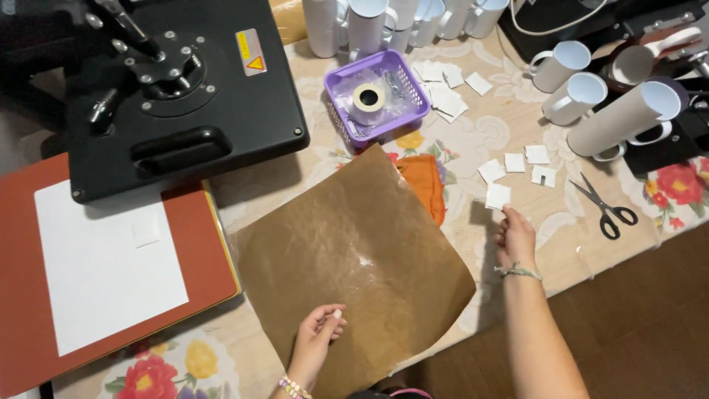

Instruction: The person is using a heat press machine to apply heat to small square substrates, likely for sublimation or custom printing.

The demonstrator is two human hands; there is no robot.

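Reaching over a floral-clothed table, a person's right hand pinches one small white paper square at its edge.

Left hand, loosely curled and grasping nothing, rests on a brown paper sheet, pinning it flat. Three more squares lie just beyond; one pair of scissors sits beside, one tape roll in one purple basket.

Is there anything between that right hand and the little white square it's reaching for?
Nothing visible. The right hand has its fingertips at the edge of the small white square on the flowered tablecloth. The scissors lie off to the side; the left hand rests on the brown sheet.
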